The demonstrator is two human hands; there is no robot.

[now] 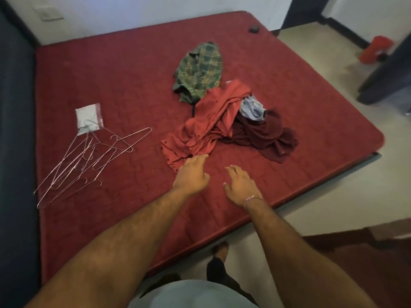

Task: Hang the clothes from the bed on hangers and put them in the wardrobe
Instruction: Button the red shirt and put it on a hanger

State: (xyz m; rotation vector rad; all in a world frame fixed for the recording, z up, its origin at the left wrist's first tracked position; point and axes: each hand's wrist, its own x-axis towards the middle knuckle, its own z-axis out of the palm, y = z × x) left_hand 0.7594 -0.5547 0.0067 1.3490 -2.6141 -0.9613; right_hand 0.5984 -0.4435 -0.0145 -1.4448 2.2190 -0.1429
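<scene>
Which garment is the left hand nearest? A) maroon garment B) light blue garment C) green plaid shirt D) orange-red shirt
D: the left hand reaches with its fingertips at the near edge of the orange-red shirt, nothing gripped yet; the green plaid shirt, maroon garment and light blue garment lie farther back on the bed.

Dim room: white walls (133, 16), pale floor (322, 196), dark headboard (15, 130) at left.
</scene>
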